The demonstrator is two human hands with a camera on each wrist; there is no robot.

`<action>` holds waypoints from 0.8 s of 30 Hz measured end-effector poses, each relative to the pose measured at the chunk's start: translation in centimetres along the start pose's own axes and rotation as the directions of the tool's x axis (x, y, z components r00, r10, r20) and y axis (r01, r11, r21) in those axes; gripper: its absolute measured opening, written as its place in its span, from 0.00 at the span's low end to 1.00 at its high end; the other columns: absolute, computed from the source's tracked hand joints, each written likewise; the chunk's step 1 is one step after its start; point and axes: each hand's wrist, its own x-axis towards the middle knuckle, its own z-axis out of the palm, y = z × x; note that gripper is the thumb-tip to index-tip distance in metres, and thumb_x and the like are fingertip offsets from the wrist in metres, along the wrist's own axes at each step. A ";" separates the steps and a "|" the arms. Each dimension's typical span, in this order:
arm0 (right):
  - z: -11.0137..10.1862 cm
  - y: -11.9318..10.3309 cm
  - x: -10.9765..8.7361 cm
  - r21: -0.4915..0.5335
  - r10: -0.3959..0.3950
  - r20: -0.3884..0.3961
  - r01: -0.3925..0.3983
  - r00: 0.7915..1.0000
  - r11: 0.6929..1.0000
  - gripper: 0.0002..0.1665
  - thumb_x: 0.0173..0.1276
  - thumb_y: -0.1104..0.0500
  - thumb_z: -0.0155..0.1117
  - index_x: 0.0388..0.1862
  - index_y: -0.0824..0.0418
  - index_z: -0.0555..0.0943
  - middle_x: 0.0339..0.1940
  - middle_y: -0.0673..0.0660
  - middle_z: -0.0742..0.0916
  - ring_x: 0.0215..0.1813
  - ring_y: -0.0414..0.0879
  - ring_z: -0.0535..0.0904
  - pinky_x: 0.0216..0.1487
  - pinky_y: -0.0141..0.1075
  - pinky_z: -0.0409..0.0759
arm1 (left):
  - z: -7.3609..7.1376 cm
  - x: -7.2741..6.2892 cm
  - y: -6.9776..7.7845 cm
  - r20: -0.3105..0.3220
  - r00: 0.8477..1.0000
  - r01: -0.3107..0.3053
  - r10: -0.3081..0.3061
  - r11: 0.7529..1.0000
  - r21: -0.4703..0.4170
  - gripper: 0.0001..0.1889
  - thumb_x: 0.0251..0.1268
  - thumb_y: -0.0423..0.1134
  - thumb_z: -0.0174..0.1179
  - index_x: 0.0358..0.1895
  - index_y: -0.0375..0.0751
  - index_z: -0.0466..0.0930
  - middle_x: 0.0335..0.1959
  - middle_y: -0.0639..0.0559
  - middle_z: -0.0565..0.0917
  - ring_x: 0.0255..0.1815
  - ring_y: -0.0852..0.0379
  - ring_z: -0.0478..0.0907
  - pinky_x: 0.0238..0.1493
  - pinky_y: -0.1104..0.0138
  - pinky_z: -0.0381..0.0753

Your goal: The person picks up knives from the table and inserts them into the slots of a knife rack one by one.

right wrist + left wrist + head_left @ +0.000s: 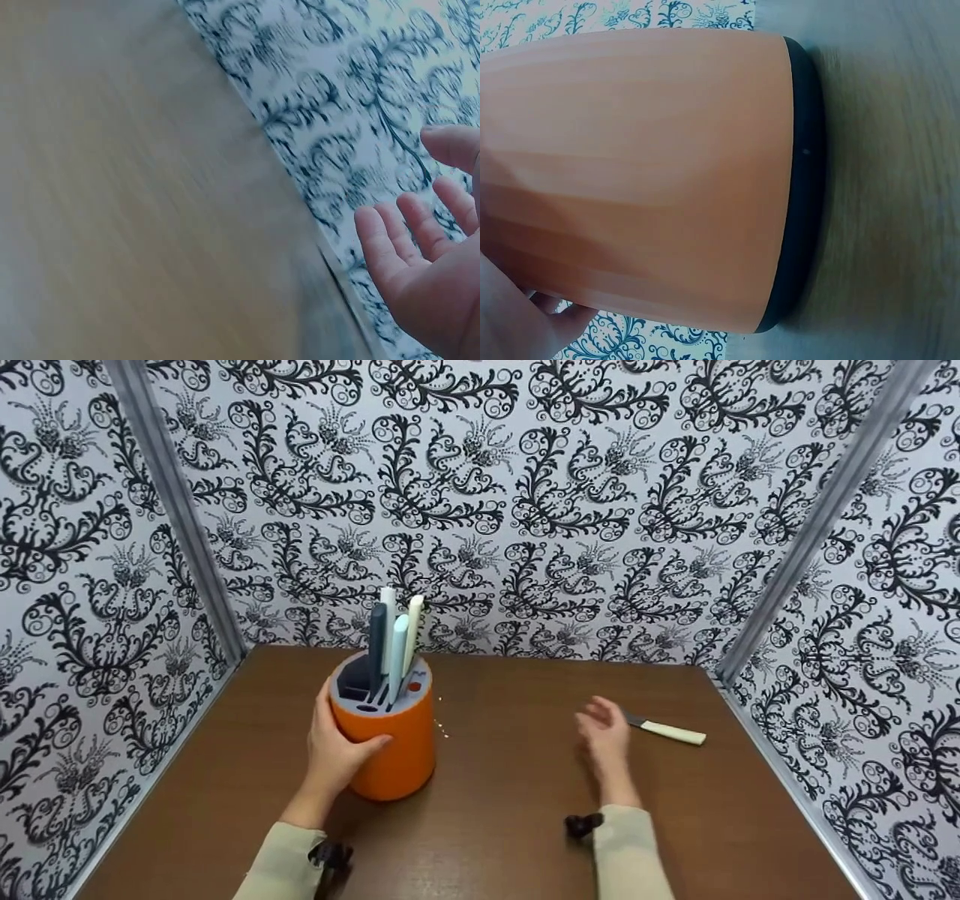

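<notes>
An orange round knife block (pixel 397 754) with a grey slotted top stands on the table at left of centre in the head view. Several knives with dark, white, pale blue and cream handles stick up from it. My left hand (pixel 337 746) grips its near left side, the thumb across the front. In the left wrist view the orange wall (pixel 645 165) and black base of the block fill most of the frame. My right hand (pixel 606 739) is held apart from the block with loosely bent fingers, holding nothing. Just right of it lies a cream-handled knife (pixel 673 733), its blade partly hidden by the hand.
Patterned wall panels (pixel 465 510) enclose the brown table (pixel 495 825) at the back and both sides, joined by grey corner strips (pixel 817 510). A few small bright specks (pixel 442 727) show on the table just right of the block.
</notes>
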 end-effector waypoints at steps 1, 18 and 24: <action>-0.9 -0.2 0.5 -0.024 0.010 0.004 -0.010 1.000 1.000 0.32 0.67 0.75 0.69 0.70 0.75 0.72 0.58 0.68 0.84 0.45 0.41 0.86 0.38 0.27 0.85 | 0.0 0.0 0.0 -0.001 1.000 -0.001 0.001 1.000 0.000 0.68 0.37 0.46 0.90 0.85 0.57 0.55 0.79 0.49 0.70 0.72 0.49 0.71 0.76 0.47 0.67; -13.8 -2.5 4.0 -0.699 -0.001 0.070 0.049 0.998 0.714 0.42 0.73 0.58 0.70 0.80 0.67 0.65 0.79 0.76 0.68 0.81 0.73 0.61 0.82 0.62 0.57 | -0.2 0.1 -0.3 -0.002 1.000 0.006 -0.006 1.000 0.004 0.67 0.39 0.47 0.89 0.86 0.54 0.54 0.78 0.52 0.71 0.72 0.49 0.72 0.76 0.46 0.68; -15.1 -2.2 4.5 -0.840 0.145 0.227 0.118 0.963 0.529 0.45 0.78 0.53 0.63 0.84 0.71 0.58 0.83 0.83 0.54 0.84 0.81 0.45 0.83 0.71 0.41 | -0.2 0.2 -0.2 0.012 1.000 0.011 -0.011 1.000 0.012 0.67 0.40 0.47 0.89 0.86 0.52 0.53 0.79 0.51 0.69 0.73 0.49 0.72 0.77 0.45 0.68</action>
